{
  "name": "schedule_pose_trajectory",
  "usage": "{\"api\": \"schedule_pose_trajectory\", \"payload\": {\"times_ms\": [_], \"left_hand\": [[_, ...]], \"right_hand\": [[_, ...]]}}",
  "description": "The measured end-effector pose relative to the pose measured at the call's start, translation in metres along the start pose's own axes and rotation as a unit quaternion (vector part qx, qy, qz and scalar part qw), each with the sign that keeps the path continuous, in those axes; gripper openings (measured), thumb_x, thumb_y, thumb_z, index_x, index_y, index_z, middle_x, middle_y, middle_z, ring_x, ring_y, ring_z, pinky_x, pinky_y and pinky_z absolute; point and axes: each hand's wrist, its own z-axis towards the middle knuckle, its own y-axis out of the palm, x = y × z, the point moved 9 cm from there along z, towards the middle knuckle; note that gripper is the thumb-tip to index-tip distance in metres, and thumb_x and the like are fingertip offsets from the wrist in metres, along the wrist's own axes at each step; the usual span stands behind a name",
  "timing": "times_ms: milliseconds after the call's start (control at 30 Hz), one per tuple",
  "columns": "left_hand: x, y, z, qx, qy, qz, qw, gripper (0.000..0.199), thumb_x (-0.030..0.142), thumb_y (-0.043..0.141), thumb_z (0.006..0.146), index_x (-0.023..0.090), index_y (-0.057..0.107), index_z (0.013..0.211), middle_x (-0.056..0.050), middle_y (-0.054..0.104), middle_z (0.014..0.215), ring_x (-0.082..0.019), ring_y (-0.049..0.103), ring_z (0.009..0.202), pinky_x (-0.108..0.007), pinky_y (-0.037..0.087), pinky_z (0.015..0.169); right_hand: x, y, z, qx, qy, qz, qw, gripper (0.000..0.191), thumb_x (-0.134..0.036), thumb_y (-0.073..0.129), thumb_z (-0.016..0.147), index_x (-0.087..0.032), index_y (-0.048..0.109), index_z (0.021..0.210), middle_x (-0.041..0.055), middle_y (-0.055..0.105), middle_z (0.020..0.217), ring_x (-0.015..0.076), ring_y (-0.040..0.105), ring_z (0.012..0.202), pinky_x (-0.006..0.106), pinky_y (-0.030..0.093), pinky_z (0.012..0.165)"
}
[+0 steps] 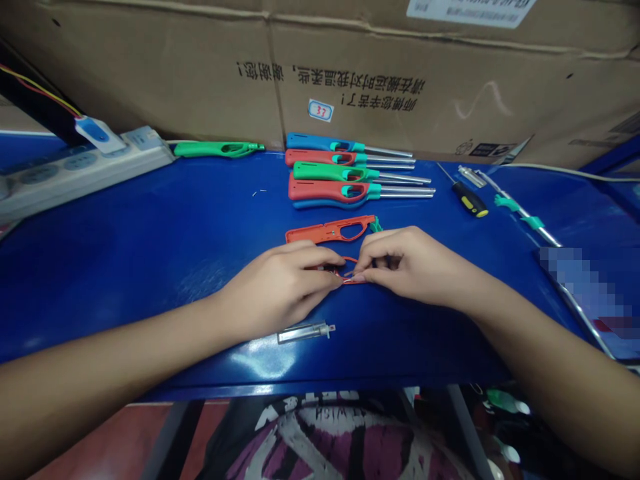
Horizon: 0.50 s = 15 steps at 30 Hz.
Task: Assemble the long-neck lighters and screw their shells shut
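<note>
Both hands are closed on a red lighter shell half (353, 280) low over the blue table. My left hand (290, 277) grips its handle end, which it mostly covers. At the trigger-loop end, my right hand (395, 260) pinches with thumb and forefinger; a thin wire or small part shows near the fingertips, too small to name. Just beyond lies another orange-red shell half (320, 231), open side up, with a green piece (375, 225) at its tip. A clear fuel tank with a small valve (304, 333) rests below my left hand.
Several assembled long-nosed lighters (325, 191) lie stacked before a cardboard box (200, 80). A green lighter body (215, 149) sits by a power strip (90, 167). Rightward are a screwdriver (469, 199), another tank (471, 176) and a metal tube with green pieces (545, 233). The table's front edge (300, 389) is near.
</note>
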Motion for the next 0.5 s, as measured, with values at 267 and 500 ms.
{"api": "schedule_pose_trajectory", "payload": {"times_ms": [267, 500], "left_hand": [[0.000, 0.001, -0.002, 0.007, 0.006, 0.002, 1.000, 0.022, 0.016, 0.058, 0.101, 0.020, 0.077, 0.111, -0.008, 0.076, 0.117, -0.020, 0.073, 0.103, -0.033, 0.060, 0.089], [0.002, 0.009, -0.003, -0.035, 0.031, 0.063, 0.997, 0.031, 0.019, 0.049, 0.105, 0.020, 0.074, 0.124, -0.008, 0.073, 0.128, -0.024, 0.069, 0.109, -0.040, 0.062, 0.091]], "right_hand": [[-0.002, 0.000, -0.001, 0.009, 0.006, -0.008, 1.000, 0.011, -0.012, 0.073, 0.085, -0.016, 0.073, 0.075, -0.0012, 0.065, 0.071, 0.0098, 0.057, 0.067, 0.023, 0.041, 0.062], [0.019, -0.054, -0.005, 0.121, 0.047, 0.011, 0.992, 0.029, -0.044, 0.064, 0.093, -0.019, 0.077, 0.099, 0.0064, 0.075, 0.094, 0.0189, 0.067, 0.081, 0.030, 0.051, 0.072]]}}
